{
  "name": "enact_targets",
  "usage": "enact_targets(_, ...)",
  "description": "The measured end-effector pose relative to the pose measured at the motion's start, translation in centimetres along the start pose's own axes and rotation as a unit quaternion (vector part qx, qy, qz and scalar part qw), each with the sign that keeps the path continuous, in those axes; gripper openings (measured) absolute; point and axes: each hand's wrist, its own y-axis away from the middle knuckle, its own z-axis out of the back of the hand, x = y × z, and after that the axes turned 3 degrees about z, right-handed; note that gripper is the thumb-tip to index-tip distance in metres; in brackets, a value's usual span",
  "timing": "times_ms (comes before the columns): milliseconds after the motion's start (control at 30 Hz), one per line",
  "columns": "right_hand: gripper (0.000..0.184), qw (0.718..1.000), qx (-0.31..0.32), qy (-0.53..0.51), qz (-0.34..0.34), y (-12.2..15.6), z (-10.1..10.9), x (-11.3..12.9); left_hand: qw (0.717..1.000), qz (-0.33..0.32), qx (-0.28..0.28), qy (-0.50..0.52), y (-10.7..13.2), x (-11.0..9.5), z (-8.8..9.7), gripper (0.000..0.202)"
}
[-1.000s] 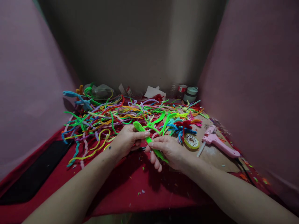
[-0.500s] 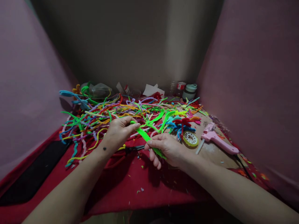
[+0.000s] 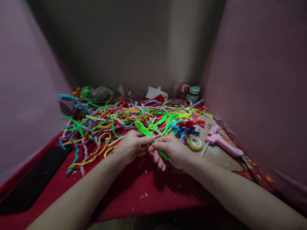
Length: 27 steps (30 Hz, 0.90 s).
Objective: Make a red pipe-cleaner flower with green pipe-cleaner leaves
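Both hands pinch a bright green pipe-cleaner strip (image 3: 142, 128) near its middle, above the front of the red cloth. My left hand (image 3: 134, 143) has thumb and fingers closed on it from the left. From the other side my right hand (image 3: 169, 148) grips it, thumb on top and lower fingers curled loosely. The strip's rounded far end points up and left; its near end shows below my right palm. Just beyond the hands lies a green pipe-cleaner piece (image 3: 161, 120) with leaf-like loops. The fingers partly hide the middle of the strip.
A tangle of coloured pipe cleaners (image 3: 96, 127) spreads across the back. To the right are a yellow-rimmed tape spool (image 3: 194, 141) and a pink glue gun (image 3: 224, 145) on cardboard (image 3: 213, 161). A black flat object (image 3: 35, 180) lies left. A lidded jar (image 3: 193, 94) stands behind.
My left hand has slid down the green strip toward my right hand, leaving its far end exposed. The scissors seen before are now hidden behind my left hand. My right hand stays nearly still.
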Motion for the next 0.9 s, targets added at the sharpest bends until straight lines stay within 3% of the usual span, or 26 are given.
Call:
enact_targets(367, 0.012, 1.0, 0.002, -0.023, -0.02, 0.1, -0.1, -0.1, 0.981, -0.08, -0.147, -0.095, 0.4, -1.0, -0.2, 0.028)
enact_targets(667, 0.012, 1.0, 0.0, -0.022, -0.017, 0.0, 0.2, 0.0, 0.985, -0.067, -0.13, -0.089, -0.3, -0.4, 0.7, 0.032)
enact_targets(733, 0.013, 1.0, 0.001, -0.018, -0.015, 0.0, 0.4, 0.0, 0.974, -0.106, -0.144, -0.136, -0.3, -0.7, 1.1, 0.028)
enact_targets(800, 0.014, 1.0, -0.005, -0.013, -0.014, 0.0, 0.4, 0.2, 0.922, -0.223, -0.216, -0.229, -0.1, -1.1, 1.6, 0.023)
enact_targets(867, 0.014, 1.0, -0.006, -0.006, -0.014, 0.0, 0.4, 0.3, 0.811, -0.367, -0.263, -0.373, 0.3, -1.5, 1.9, 0.025)
enact_targets(900, 0.015, 1.0, -0.006, -0.001, -0.016, 0.0, 0.4, 0.3, 0.745, -0.426, -0.254, -0.446, 0.5, -1.6, 2.0, 0.025)
